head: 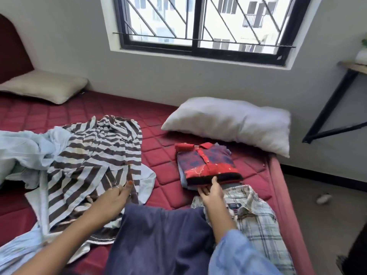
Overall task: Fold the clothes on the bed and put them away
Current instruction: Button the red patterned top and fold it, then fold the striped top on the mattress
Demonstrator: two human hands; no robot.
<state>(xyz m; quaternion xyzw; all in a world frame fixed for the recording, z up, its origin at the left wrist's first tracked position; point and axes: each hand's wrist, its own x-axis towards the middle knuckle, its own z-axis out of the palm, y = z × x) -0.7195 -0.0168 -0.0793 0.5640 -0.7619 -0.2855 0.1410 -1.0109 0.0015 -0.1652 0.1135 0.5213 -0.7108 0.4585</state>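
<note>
A brown-and-white striped shirt [95, 153] lies crumpled on the red quilted bed [164, 153], over pale blue garments [23, 147]. My left hand [117, 197] pinches the striped shirt's near edge. A folded stack topped by a red and purple patterned shirt [206, 161] sits to the right, below a white pillow. My right hand [210, 192] touches the stack's near edge with its fingers under the bottom layers. A pale plaid shirt [256, 217] lies unfolded beside my right forearm. A dark blue garment [158, 241] covers the near middle.
A white pillow [230, 124] lies against the wall under the barred window [200, 24]. A beige pillow [43, 88] rests at the far left by the dark headboard. A black-legged shelf [337, 104] stands at the right; the floor beyond the bed holds a small pale object [323, 198].
</note>
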